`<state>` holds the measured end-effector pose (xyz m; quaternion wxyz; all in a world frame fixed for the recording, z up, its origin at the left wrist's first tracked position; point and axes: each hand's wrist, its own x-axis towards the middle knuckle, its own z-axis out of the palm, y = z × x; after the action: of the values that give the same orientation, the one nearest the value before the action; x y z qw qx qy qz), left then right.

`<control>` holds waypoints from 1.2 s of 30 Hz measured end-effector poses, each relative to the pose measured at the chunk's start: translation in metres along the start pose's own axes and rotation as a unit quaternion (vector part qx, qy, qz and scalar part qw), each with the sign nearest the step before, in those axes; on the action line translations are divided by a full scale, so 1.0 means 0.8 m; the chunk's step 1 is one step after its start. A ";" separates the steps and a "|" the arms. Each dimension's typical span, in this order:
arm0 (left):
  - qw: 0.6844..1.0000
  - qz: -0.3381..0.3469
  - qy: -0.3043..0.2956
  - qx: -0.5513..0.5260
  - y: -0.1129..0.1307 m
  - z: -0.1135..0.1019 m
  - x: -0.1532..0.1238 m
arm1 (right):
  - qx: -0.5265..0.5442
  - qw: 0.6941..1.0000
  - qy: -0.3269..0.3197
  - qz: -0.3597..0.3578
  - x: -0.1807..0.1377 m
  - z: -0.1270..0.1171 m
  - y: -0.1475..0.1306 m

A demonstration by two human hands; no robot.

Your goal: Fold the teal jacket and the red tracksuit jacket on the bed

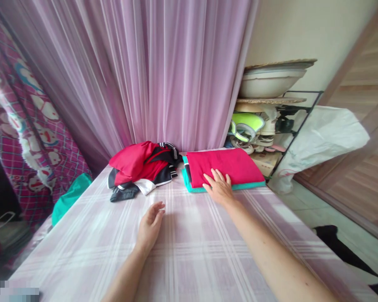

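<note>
My right hand [219, 187] lies with spread fingers on the near edge of a folded red garment [223, 165]. That garment rests on a folded teal garment [189, 188], whose edge shows along the front and left side. A black strip with white shows at the stack's left end. Over the tablecloth, left of the stack, is my left hand [150, 221], loosely curled with thumb and fingers a little apart and nothing in it. Beyond it sits a crumpled heap of clothes [135, 163] in red, black and white, with striped trim. The heap is apart from both hands.
A plaid cloth [182, 260] covers the table. Pink curtains [176, 75] hang behind it. At the right stand a rack [315, 105] with shoes and basins [271, 82], and a white plastic bag [327, 130]. A teal cloth [71, 197] hangs at the left edge.
</note>
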<state>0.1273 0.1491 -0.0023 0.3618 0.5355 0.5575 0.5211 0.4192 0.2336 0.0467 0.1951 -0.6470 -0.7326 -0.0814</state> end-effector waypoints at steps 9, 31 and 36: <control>0.994 -0.043 0.020 -0.095 0.013 0.003 0.004 | 0.194 0.969 0.149 0.017 -0.094 0.059 -0.076; 0.926 -0.034 0.220 0.306 0.079 -0.131 0.157 | 0.426 0.891 0.112 0.112 -0.131 0.054 -0.103; 0.898 -0.021 0.208 0.387 0.088 -0.138 0.169 | 0.423 0.892 0.105 0.123 -0.131 0.052 -0.106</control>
<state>0.0140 0.2512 0.1086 0.0129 0.5005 0.7891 0.3560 0.3375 0.1407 -0.0209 0.5340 -0.5762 -0.5877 0.1935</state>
